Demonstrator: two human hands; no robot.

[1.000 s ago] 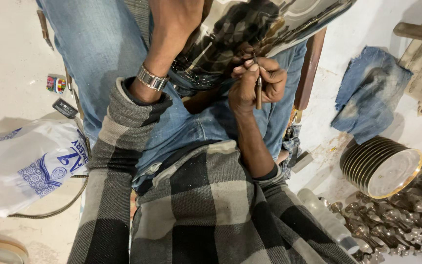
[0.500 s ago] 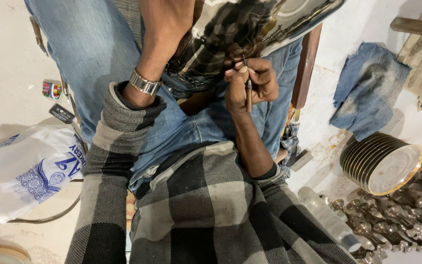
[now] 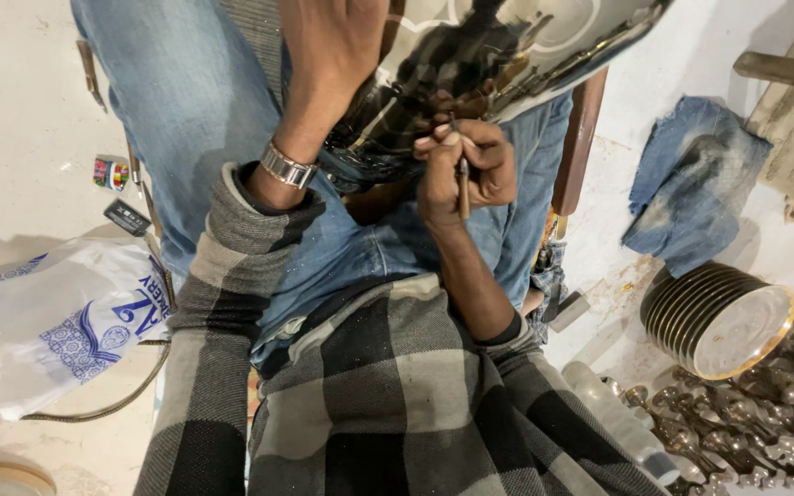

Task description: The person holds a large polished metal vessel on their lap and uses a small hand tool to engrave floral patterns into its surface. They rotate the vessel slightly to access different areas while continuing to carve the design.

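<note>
Engraving, polished metal tray (image 3: 507, 46): left hand (image 3: 333, 55) gripped tray; right hand (image 3: 466, 170) pinched slim graver (image 3: 462, 179). Steady, shallow strokes advisable.

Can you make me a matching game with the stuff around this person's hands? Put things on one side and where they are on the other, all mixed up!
Things:
1. thin engraving tool
2. wristwatch
3. stack of plates
4. blue cloth

Places:
A. on the left wrist
B. lying on the floor, above the plates in the picture
C. pinched in the right hand
D. on the floor, beside a pile of shiny metal pieces

Pairs: 1-C, 2-A, 3-D, 4-B
</note>
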